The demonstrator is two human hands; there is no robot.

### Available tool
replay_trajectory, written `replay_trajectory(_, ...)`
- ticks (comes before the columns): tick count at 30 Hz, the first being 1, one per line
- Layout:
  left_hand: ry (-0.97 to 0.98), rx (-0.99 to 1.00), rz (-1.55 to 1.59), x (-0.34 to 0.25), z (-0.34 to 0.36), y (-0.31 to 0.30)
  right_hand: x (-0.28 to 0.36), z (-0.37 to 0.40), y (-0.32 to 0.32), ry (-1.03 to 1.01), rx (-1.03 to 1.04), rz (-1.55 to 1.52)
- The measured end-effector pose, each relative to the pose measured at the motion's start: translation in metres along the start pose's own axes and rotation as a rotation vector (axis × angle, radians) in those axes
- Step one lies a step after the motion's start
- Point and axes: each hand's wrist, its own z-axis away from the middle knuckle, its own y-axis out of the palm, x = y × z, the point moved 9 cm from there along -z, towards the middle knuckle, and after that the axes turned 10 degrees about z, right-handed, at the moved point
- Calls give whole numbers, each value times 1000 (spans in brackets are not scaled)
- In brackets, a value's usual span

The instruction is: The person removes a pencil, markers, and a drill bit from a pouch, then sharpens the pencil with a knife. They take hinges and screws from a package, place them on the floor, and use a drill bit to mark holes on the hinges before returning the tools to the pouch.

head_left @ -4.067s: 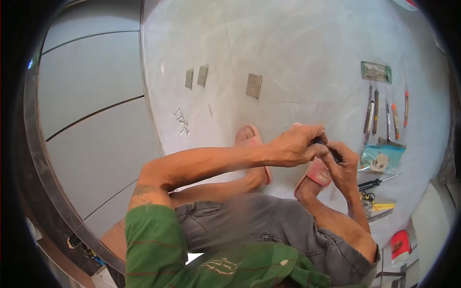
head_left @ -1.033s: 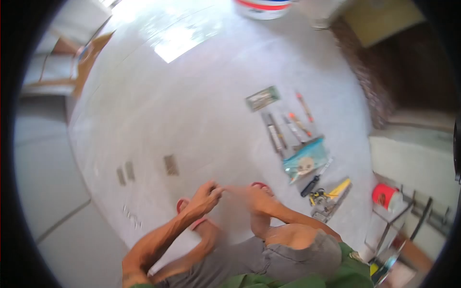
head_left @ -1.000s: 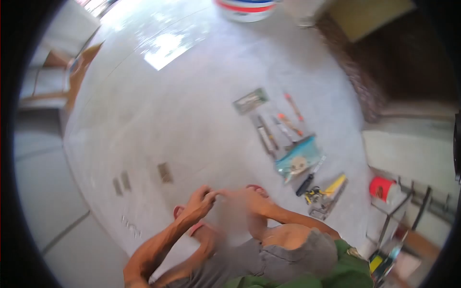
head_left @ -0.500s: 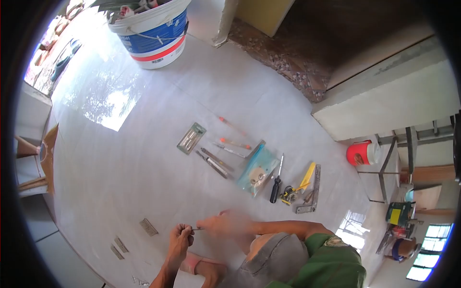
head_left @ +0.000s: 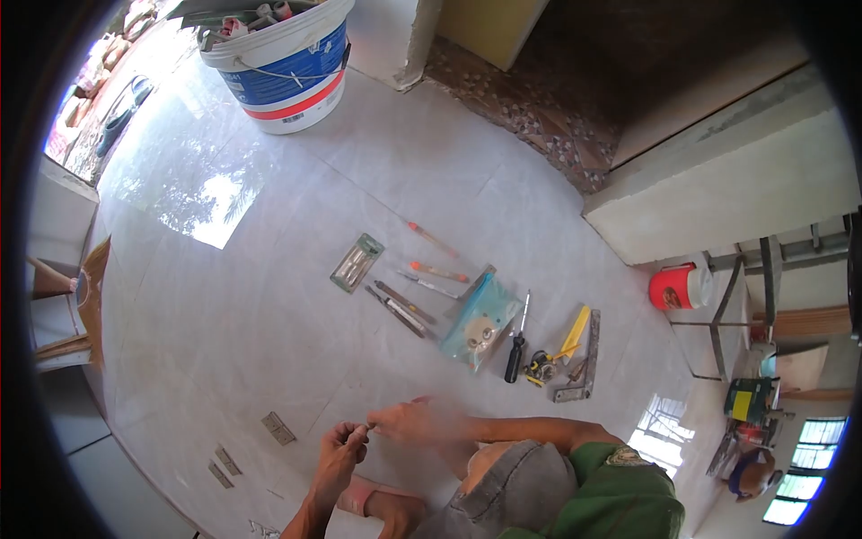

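My left hand [head_left: 339, 449] is closed, its thumb and fingers pinched together at the lower middle of the view. My right hand [head_left: 402, 421] meets it from the right, fingers also pinched, with a blurred patch over its back. Between the fingertips is something small and dark, too little of it showing to name. Left of my hands lies a metal hinge [head_left: 278, 428] on the floor. Two narrower metal pieces, like folded hinges [head_left: 227, 459], rest farther left. Small screws [head_left: 262, 530] lie near the bottom edge.
Beyond my hands lie a blue zip pouch [head_left: 482, 325], a screwdriver [head_left: 514, 357], a tape measure [head_left: 540, 366], a metal square [head_left: 589, 359], several pens or pencils [head_left: 438, 271] and a flat pack [head_left: 357, 263]. Farther off stand a large bucket [head_left: 292, 81] and a red container [head_left: 675, 287].
My hands have drawn slightly closer together, and the thin dark piece between them shows less. The things on the floor lie as before.
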Motion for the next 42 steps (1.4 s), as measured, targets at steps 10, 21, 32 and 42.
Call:
replay_trajectory(10, 2, -33, -73, 2, -3, -13, -46, 19, 36, -25, -177, 370)
replay_trajectory(21, -36, -420, -185, -5, 42, -197, -10, 0, -17, 193, 116, -61)
replay_trajectory(32, -96, -487, -280, 33, 68, -258, -2, -16, -7, 19, 2, -26)
replay_trajectory(42, 375, -455, -714, -21, 54, -197, 5, -17, 0, 285, 256, -372)
